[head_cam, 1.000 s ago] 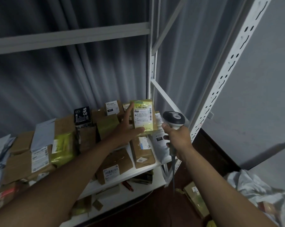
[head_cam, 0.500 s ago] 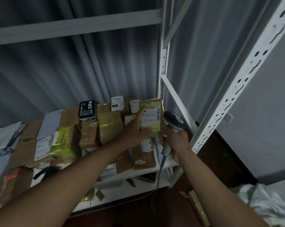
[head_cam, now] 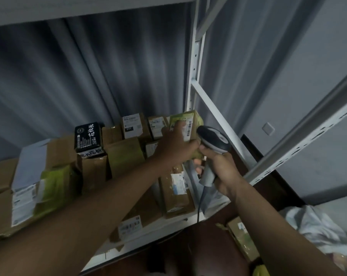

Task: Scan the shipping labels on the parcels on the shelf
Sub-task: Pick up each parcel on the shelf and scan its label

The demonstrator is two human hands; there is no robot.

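Note:
My left hand (head_cam: 175, 146) grips a small yellow-green parcel (head_cam: 190, 121) with a white shipping label, held upright at the back right of the white shelf (head_cam: 169, 226). My right hand (head_cam: 222, 168) grips the handle of a grey and black barcode scanner (head_cam: 213, 139), whose head sits just right of the parcel, almost touching it. A dark cable hangs down from the scanner's handle. Several brown cardboard parcels (head_cam: 176, 193) with white labels lie on the shelf below and to the left of my hands.
A black box with white characters (head_cam: 88, 137) stands on the stacked parcels at the back. White perforated uprights (head_cam: 194, 64) and a diagonal brace frame the shelf's right end. A dark curtain hangs behind. On the floor right lie a parcel (head_cam: 241, 238) and crumpled white wrapping (head_cam: 316, 226).
My left hand has carried the yellow-green parcel away from me toward the back right of the shelf. The scanner followed it, and its head tilted closer to the parcel.

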